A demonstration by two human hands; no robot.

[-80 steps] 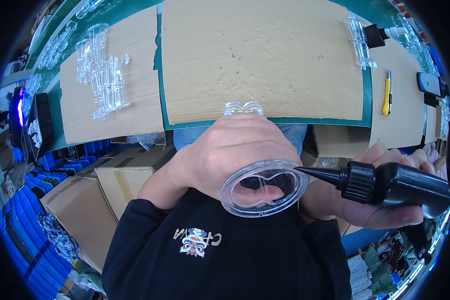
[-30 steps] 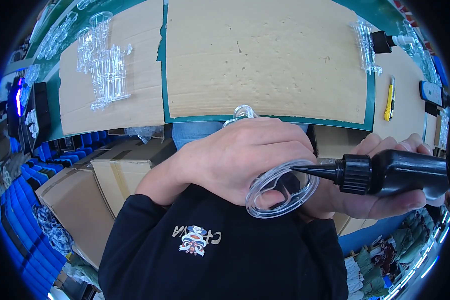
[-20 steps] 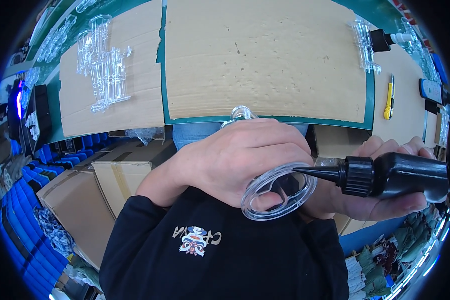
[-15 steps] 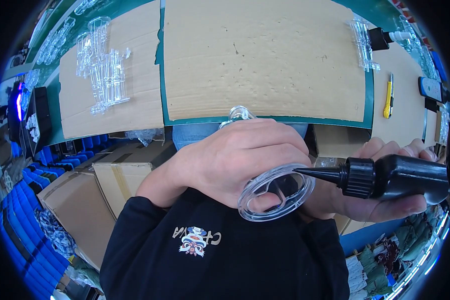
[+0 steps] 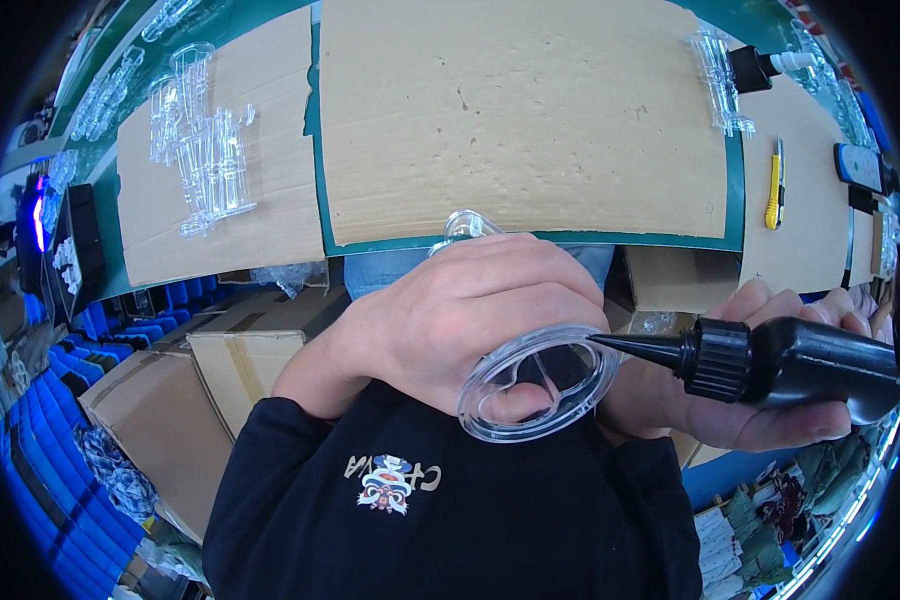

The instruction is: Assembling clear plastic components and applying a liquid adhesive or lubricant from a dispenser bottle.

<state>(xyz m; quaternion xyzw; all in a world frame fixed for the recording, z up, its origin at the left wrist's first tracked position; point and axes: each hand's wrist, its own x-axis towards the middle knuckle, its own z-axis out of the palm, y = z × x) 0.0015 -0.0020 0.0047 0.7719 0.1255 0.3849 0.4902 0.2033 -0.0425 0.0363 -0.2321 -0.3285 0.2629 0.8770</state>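
My left hand [image 5: 500,285] is closed around a clear plastic piece with a round, ring-like base [image 5: 547,375]. The base is tilted toward me, and my thumb shows through it. Beyond the knuckles, the far end of this piece [image 5: 465,225] sticks out near the table edge; its middle is hidden in my fist. In my right hand [image 5: 735,425] lies a black squeeze bottle [image 5: 830,360], held sideways with its tapered nozzle pointing left. The nozzle tip is at the upper right rim of the base; whether it touches, I cannot tell.
Cardboard sheets [image 5: 520,130] cover a green table. Several clear plastic pieces lie at left [image 5: 210,165], more at far right [image 5: 717,85] beside another black bottle [image 5: 750,70]. A yellow utility knife [image 5: 775,190] lies at right. Cardboard boxes [image 5: 245,355] stand below, left.
My left hand and the clear piece have shifted slightly left. The bottle stays in nearly the same place, its nozzle tip still by the rim. The table has shifted slightly in view.
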